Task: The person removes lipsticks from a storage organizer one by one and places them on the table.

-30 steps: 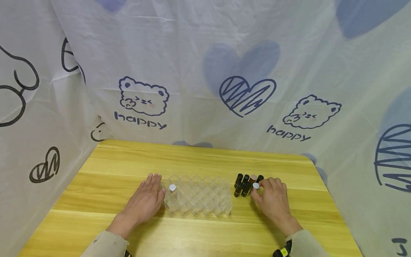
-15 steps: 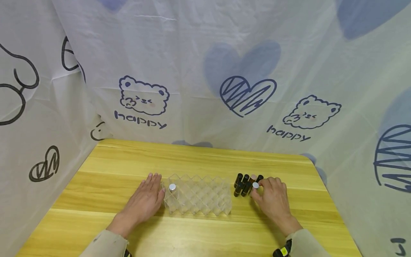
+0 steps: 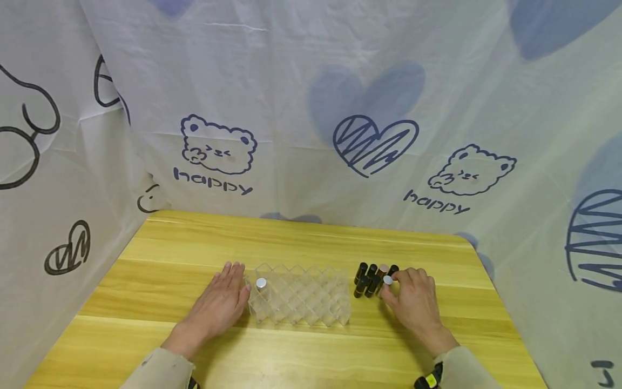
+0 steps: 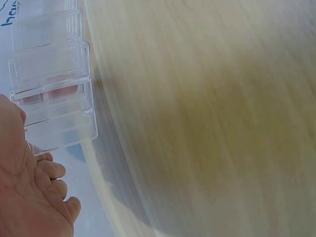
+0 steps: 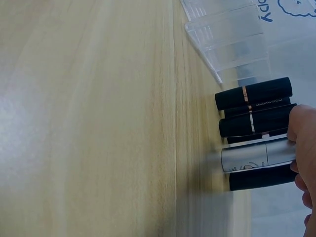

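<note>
In the head view my left hand (image 3: 218,305) lies with straight fingers against the left end of a clear diamond-grid lipstick organizer (image 3: 301,319). One silver-topped tube (image 3: 261,283) stands in a compartment at its left end. To the organizer's right, my right hand (image 3: 415,302) pinches a silver lipstick tube (image 5: 247,157) near its top, between thumb and fingers. That tube is upright among black lipstick tubes (image 5: 256,121); whether its base touches the table cannot be told. In the left wrist view the organizer's wall (image 4: 54,64) is beside my palm.
Several black tubes (image 3: 362,273) stand close together right of the organizer, with one pinkish-topped tube (image 3: 383,269) among them. The wooden table (image 3: 291,356) ends at a hanging white cloth (image 3: 291,108) printed with bears and hearts, behind and at both sides.
</note>
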`<state>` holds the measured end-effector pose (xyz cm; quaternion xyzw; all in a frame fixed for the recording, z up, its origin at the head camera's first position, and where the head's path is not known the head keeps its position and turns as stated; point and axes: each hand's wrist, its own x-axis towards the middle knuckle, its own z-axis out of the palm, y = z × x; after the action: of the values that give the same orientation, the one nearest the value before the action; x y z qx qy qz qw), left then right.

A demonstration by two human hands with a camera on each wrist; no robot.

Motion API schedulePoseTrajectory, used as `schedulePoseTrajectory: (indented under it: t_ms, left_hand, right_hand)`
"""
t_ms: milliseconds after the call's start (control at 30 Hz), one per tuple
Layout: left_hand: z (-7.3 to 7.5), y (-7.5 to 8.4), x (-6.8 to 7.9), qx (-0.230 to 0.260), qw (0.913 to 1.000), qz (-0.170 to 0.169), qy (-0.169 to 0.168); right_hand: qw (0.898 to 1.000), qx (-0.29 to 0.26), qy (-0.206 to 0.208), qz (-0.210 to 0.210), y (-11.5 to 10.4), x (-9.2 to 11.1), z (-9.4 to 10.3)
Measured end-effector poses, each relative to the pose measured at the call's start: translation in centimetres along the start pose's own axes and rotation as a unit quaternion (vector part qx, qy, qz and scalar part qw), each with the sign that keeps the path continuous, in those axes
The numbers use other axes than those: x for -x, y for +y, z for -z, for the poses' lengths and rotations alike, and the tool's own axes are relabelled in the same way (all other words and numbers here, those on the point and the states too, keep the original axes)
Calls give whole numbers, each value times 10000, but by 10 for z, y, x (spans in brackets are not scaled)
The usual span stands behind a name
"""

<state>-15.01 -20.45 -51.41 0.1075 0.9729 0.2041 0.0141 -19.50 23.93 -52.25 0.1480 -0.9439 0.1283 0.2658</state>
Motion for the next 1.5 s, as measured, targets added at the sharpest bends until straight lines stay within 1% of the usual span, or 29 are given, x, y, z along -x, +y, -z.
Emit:
schedulePoseTrajectory:
  t_ms: [533, 600, 733, 867, 1000, 1133, 1267, 1400, 1500]
  left_hand:
    - [0, 2, 0, 34, 10000, 28, 2]
    - [1, 2, 0, 30, 10000, 30, -3]
    - [0, 2, 0, 10, 10000, 30, -5]
    - [0, 2, 0, -4, 10000, 25, 4]
    - [1, 2, 1, -18, 10000, 7, 18]
    - [1, 3, 1, -35, 10000, -16, 25]
    - [2, 3, 1, -38, 10000, -39, 29]
    - [3, 3, 1, -60, 10000, -46, 33]
    - [4, 3, 2, -78, 10000, -32, 46]
  right_hand:
    - [10000, -11, 36, 17, 0, -2, 3]
    - [9999, 3, 84, 68, 0, -2, 5]
    - [9988, 112, 300, 363, 0, -4, 7]
    - [9956, 262, 500, 753, 0, -7, 11]
    - [9921, 303, 658, 1027, -4, -10, 16]
    - [9898, 231, 778, 1168, -13, -15, 22]
    - [9883, 89, 841, 1272, -28, -21, 25]
    - [9881, -44, 793, 1318, -47, -25, 24]
    - [9872, -152, 757, 1394, -65, -29, 19]
